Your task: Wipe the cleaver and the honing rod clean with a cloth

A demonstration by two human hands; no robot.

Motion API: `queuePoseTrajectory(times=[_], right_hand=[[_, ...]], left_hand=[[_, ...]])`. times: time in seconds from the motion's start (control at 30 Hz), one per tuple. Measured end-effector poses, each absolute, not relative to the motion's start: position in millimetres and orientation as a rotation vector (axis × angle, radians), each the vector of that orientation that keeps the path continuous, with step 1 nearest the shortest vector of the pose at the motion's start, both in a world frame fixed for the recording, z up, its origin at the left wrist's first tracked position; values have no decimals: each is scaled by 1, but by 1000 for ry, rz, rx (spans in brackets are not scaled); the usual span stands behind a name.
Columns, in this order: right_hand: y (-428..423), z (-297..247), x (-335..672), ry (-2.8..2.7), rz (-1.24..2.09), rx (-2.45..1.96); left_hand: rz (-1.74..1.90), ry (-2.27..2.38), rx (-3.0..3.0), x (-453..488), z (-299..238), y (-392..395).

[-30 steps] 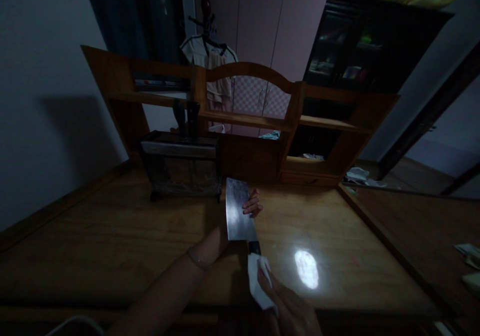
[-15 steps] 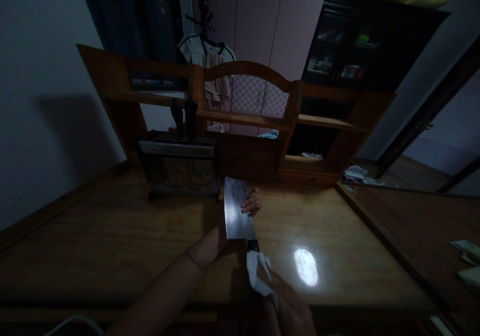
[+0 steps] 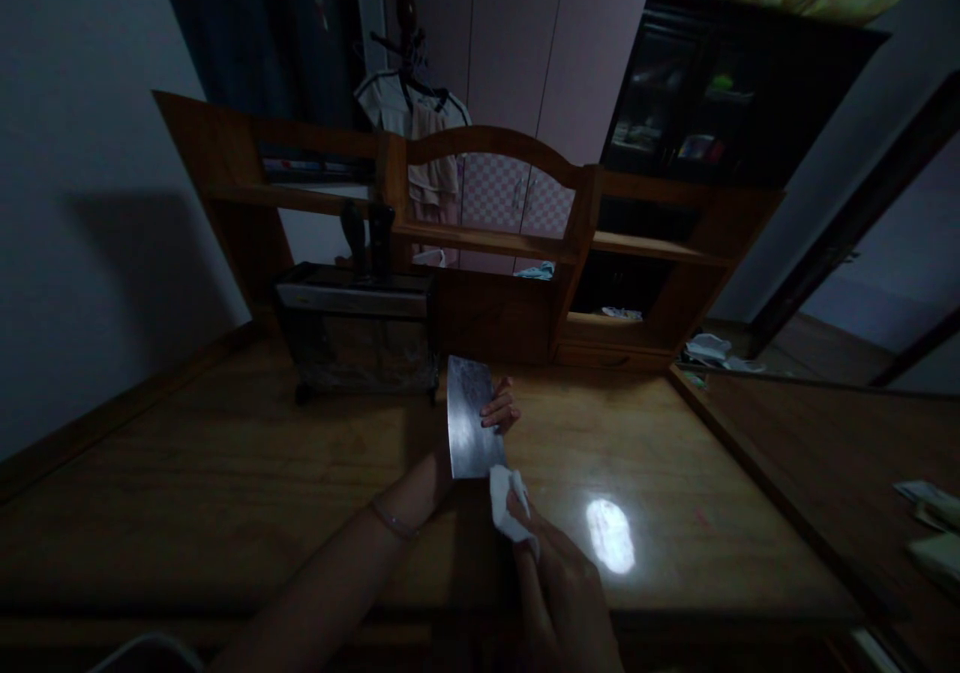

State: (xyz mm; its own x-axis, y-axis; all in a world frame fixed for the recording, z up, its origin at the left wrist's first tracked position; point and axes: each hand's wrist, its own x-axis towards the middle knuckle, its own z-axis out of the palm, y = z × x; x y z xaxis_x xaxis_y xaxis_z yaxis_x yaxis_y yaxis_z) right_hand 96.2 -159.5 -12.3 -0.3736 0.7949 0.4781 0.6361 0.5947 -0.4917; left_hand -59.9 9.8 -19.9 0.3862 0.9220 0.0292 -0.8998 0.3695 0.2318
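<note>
A cleaver (image 3: pixel 471 423) with a broad, shiny blade is held up over the wooden desk, its handle end toward me. My left hand (image 3: pixel 501 408) grips the blade from behind, with its fingertips curling round the right edge; the palm is hidden. A bracelet circles that wrist. My right hand (image 3: pixel 551 563) is closed on a white cloth or tissue (image 3: pixel 510 505), wrapped about the cleaver's handle close to the blade. The handle itself is covered by the cloth and hand.
A knife block (image 3: pixel 356 333) with dark-handled knives in it stands behind, to the left. The wooden desk (image 3: pixel 645 443) has a shelf unit (image 3: pixel 487 238) along its back. Papers (image 3: pixel 934 523) lie on a surface at the far right.
My right hand has slid the white cloth up along the handle toward the blade, covering the black part that showed before. My left hand and the cleaver have barely moved.
</note>
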Motion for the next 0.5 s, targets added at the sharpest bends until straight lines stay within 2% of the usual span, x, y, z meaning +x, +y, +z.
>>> queuePoseTrajectory(times=[0.5], right_hand=[[-182, -54, 123, -2121, -89, -937]], left_hand=[[1125, 72, 276, -56, -25, 17]])
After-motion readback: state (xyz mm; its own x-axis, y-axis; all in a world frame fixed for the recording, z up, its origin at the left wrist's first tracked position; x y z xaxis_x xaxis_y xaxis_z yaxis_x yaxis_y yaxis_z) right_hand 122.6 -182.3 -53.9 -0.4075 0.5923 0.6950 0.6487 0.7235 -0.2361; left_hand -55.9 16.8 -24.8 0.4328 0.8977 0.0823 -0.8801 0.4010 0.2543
